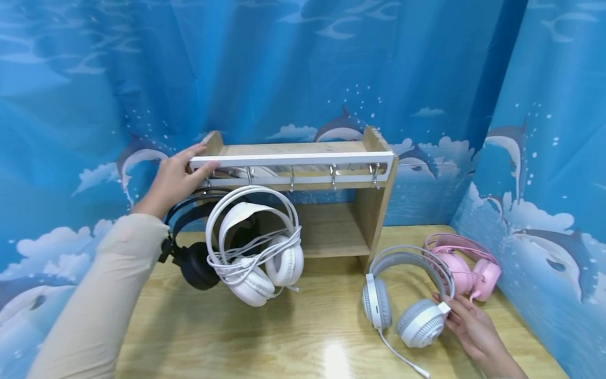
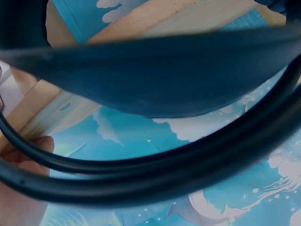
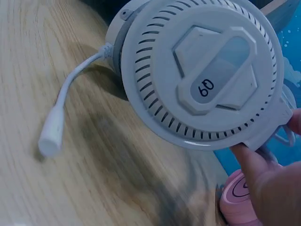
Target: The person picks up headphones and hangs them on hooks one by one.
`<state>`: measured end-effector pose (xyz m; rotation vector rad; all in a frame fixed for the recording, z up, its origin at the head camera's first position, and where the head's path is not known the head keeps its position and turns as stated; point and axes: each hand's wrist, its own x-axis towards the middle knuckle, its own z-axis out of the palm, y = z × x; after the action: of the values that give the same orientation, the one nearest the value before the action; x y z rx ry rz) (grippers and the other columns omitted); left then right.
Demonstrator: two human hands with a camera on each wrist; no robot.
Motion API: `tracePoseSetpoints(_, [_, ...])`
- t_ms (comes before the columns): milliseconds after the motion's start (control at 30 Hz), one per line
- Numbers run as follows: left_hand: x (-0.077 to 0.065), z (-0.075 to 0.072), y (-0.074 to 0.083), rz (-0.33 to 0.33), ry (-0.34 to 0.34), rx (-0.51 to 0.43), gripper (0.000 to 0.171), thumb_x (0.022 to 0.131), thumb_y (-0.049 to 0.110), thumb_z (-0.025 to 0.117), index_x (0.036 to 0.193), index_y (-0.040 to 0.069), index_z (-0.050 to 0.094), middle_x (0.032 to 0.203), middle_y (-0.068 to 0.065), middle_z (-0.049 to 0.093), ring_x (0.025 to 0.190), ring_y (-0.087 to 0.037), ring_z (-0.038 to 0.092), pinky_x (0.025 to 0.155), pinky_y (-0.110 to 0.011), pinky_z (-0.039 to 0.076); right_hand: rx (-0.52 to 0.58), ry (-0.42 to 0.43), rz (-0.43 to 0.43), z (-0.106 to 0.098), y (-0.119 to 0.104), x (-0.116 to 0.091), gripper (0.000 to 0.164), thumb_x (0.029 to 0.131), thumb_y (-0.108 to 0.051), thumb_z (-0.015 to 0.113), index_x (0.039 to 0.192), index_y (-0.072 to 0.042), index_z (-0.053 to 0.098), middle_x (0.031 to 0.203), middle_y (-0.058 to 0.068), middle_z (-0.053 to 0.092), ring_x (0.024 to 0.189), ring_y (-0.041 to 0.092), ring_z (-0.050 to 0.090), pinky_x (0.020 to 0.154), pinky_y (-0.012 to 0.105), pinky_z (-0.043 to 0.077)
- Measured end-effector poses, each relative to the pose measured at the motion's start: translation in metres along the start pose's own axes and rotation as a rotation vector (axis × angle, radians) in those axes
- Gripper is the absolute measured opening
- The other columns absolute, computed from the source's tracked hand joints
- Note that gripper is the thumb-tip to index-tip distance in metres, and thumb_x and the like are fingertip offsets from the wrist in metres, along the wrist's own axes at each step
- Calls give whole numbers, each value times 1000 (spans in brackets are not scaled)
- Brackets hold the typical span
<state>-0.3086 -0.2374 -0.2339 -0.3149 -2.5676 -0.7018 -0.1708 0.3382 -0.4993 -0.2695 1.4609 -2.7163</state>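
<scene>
Grey headset: at the rack's [image 1: 376,213] front right, low over the table [image 1: 284,345], the grey headset [image 1: 418,326] stands with its band up, its cups down and its mic [image 1: 402,359] reaching toward the near edge.
Right hand: the right hand [image 1: 473,329] pinches the grey headset between thumb and fingers where band meets cup.
Left hand: the left hand [image 1: 177,176] grips the rack's left end, thumb on the front of the white rail [image 1: 303,158], fingers over the side; it appears to be steadying the rack.
Black headset: the black headset [image 1: 199,266] hangs at the rail's left end, partly behind the white one; its bands cross the left wrist view.
White headset: the white headset [image 1: 294,263] hangs just right of the black one, its cord [image 1: 246,263] wound round the cups.
Hooks: the hooks [image 1: 333,176] run in a row along the rail; the three right of the white headset show in full.
Pink headset: the pink headset [image 1: 456,271] lies on the table behind the grey one, near the curtain [image 1: 535,189], untouched.
Progress: two headsets are up, so the work looks about half done; the grey one is in hand but off the hooks, and the pink one remains on the table.
Unclear: whether the grey headset bears on the table or is lifted.
</scene>
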Motion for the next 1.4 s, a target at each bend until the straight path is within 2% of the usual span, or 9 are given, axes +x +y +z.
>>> tracePoseSetpoints(267, [0,-1,0,1,-2,-4,71,93,57,50,146,12,41,102,-17,60,70,-25,47,56,-34,39,-37,-174,-41,18,-9,-3,48,101,8,26,129,-13,60,121,9,66,110,19,63,90,29,51])
tracePoseSetpoints(433, [0,0,0,-4,-12,-5,71,93,58,49,146,12,41,103,-18,60,72,-25,47,58,-35,39,-190,-211,-66,39,-17,-1,50,101,8,28,135,-17,54,124,7,64,110,20,63,91,28,51])
tracePoseSetpoints(567, [1,1,0,-2,-17,-13,71,93,58,50,147,12,40,114,-18,60,72,-25,47,59,-35,39,-256,-248,-60,56,-24,5,51,101,7,28,137,-20,52,126,6,63,110,21,63,92,30,51])
tracePoseSetpoints(633, [1,1,0,1,-17,-18,71,93,58,50,147,12,40,115,-18,59,72,-25,47,59,-35,39,-253,-279,-60,65,-28,9,51,101,7,28,138,-19,51,128,6,62,110,21,63,92,30,50])
tracePoseSetpoints(800, [1,0,0,-8,-19,-20,71,92,58,49,148,14,39,99,-17,58,72,-26,47,58,-35,39,-231,-365,-77,89,-36,21,51,100,9,27,141,-14,47,131,9,60,112,21,62,93,31,50])
tracePoseSetpoints(933, [0,0,-1,-11,-21,-14,71,93,58,49,148,14,39,95,-16,57,71,-25,47,57,-35,39,-201,-422,-92,105,-44,27,52,99,11,25,145,-8,40,133,12,58,114,23,61,93,32,50])
tracePoseSetpoints(1167, [1,0,-1,0,-18,-6,71,93,57,49,147,12,39,103,-18,58,70,-25,46,57,-35,38,-144,-492,-151,127,-62,34,55,96,18,23,147,1,32,134,18,55,115,28,59,94,35,48])
tracePoseSetpoints(1267, [0,0,-1,-5,-18,-9,71,93,58,49,147,13,40,103,-18,58,70,-26,46,57,-35,39,-117,-508,-143,135,-67,37,55,96,18,22,149,2,27,134,18,55,116,28,59,96,35,46])
tracePoseSetpoints(1400, [-1,-1,-1,-12,-23,-15,72,93,58,49,147,13,40,101,-18,58,71,-26,47,57,-35,39,-145,-512,-130,147,-73,42,55,97,17,24,150,1,24,135,16,55,116,26,59,97,33,46])
